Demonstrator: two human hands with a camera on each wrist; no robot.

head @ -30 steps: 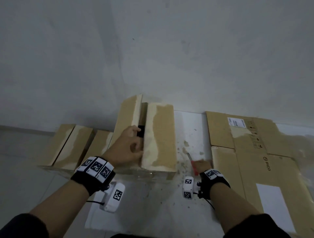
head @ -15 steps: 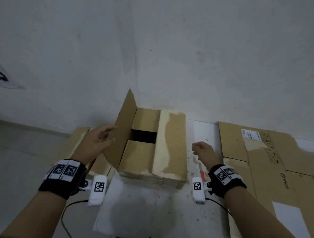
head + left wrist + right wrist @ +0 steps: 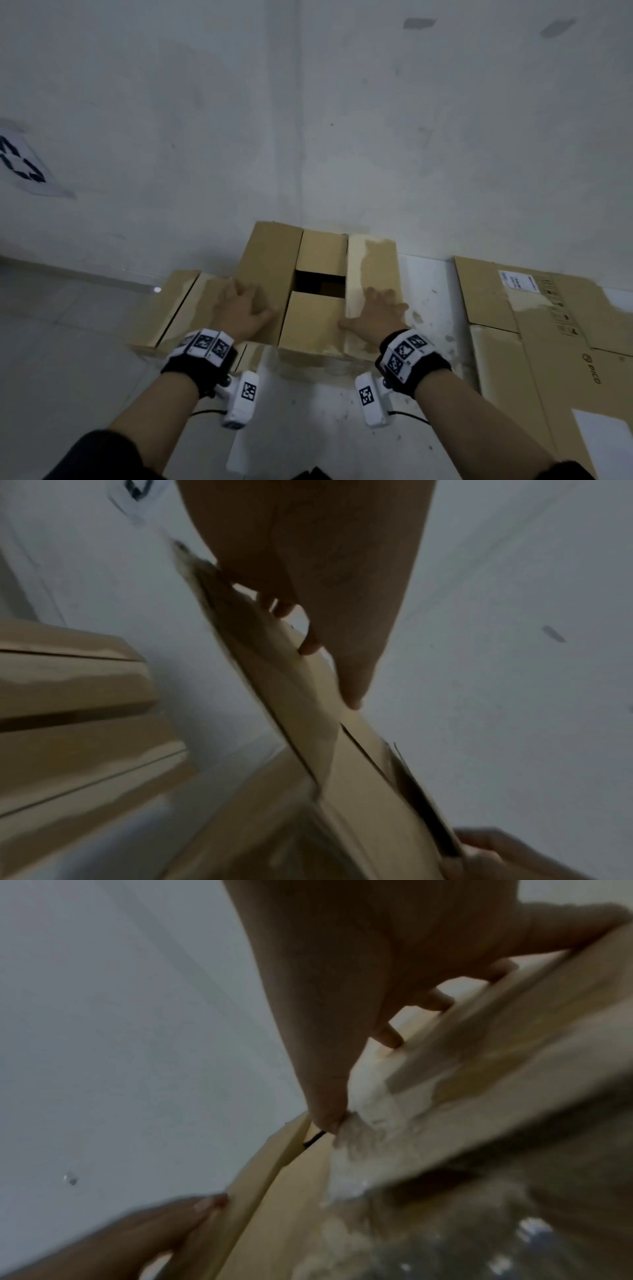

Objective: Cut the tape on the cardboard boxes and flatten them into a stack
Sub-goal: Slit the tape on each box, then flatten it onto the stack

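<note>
Against a pale grey wall [image 3: 445, 137], on the floor, stands an open brown cardboard box [image 3: 318, 318], its long axis running near to far, flaps patchy with torn tape; left hand [image 3: 241, 310] and right hand [image 3: 375, 313], fingers spread, press its side flaps

The scene is viewed from head height, forward and downward toward the wall. Each wrist view is taken close along its hand, looking past the fingers. The open box [image 3: 320, 301] is shared by all three views, seen nearest from the wrists
</note>
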